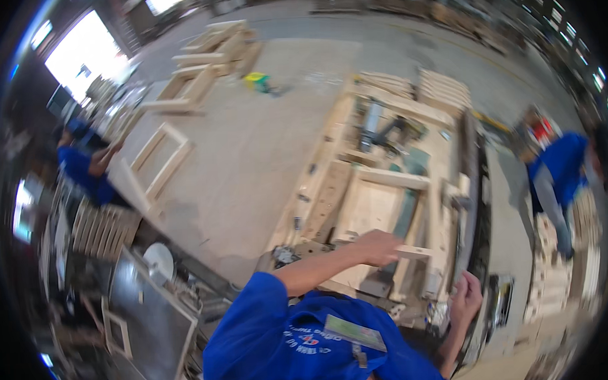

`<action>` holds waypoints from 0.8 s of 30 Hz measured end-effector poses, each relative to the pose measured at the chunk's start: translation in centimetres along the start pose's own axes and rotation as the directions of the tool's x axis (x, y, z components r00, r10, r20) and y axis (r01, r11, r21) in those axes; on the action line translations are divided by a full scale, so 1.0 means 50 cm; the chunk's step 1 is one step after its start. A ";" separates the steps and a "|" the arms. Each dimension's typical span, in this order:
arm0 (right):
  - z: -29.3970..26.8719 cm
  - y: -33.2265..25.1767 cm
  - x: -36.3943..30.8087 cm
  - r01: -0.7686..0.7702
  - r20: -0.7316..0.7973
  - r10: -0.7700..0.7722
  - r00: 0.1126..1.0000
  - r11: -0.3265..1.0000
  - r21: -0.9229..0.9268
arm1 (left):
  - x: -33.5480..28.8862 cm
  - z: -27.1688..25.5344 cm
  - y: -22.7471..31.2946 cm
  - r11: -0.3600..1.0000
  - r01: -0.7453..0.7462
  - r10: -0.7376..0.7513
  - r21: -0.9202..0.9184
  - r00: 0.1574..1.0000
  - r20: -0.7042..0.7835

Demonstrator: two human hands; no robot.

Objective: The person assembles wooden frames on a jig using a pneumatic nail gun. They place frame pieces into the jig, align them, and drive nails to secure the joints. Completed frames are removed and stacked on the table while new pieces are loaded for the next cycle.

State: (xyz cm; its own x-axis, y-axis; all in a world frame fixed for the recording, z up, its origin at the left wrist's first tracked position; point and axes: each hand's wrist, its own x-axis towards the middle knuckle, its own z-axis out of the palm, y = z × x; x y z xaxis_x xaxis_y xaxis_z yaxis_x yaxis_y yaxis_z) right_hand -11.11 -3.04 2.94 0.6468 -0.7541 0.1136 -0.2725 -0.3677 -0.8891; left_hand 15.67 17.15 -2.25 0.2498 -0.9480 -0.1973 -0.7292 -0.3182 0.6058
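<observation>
Under my left hand [378, 248] runs a short pale wooden bar [414, 252]; my fingers are closed around it, and its right end sticks out past them. The bar belongs to, or lies over, a pale wooden frame [392, 179] set inside a wooden jig [323, 164] on the bench. My right hand [466, 297] is beside the right edge of the jig, fingers loosely bent and apart, with nothing visible in them. Close to it are a metal clamp [460, 202] and a shiny crumpled-looking item [437, 313] that I cannot make out.
Tools [392, 130] lie in the jig's far part, near stacked slatted wood [442, 90]. Wooden frames [161, 161] stand on the floor to the left. One co-worker [89, 164] is at left, another [559, 171] at right beside stacked wood [551, 275]. A metal-topped table [152, 339] stands near left.
</observation>
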 end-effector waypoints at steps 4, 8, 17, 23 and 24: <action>-0.019 -0.004 0.070 0.092 -0.065 -0.086 0.994 0.991 0.096 | -0.037 -0.156 0.072 0.993 -0.117 0.115 0.011 0.954 -0.276; -0.003 -0.017 0.131 0.334 0.023 -0.334 0.942 0.934 -0.128 | -0.159 -0.300 0.116 0.926 -0.157 0.004 -0.343 0.914 -0.406; 0.110 -0.092 0.180 0.235 0.070 -0.242 0.968 0.967 0.102 | -0.378 -0.324 0.048 0.540 -0.206 -0.373 -0.816 0.811 -0.452; 0.280 -0.100 0.045 -0.303 0.663 -0.094 0.743 0.836 0.457 | -0.461 -0.303 -0.013 0.226 -0.404 -0.491 -0.886 0.738 -0.462; 0.317 -0.136 0.013 -0.194 0.722 -0.178 0.669 0.895 0.401 | -0.477 -0.300 -0.032 0.235 -0.408 -0.513 -0.882 0.719 -0.469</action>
State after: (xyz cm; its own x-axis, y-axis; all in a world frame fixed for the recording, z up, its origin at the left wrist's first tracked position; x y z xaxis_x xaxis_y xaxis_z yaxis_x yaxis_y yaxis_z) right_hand 2.46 7.57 2.02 0.9953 -0.0463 -0.0855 -0.0839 0.0355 -0.9958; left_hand 20.46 40.37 13.05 0.8523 -0.5151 -0.0908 0.2885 0.3183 0.9030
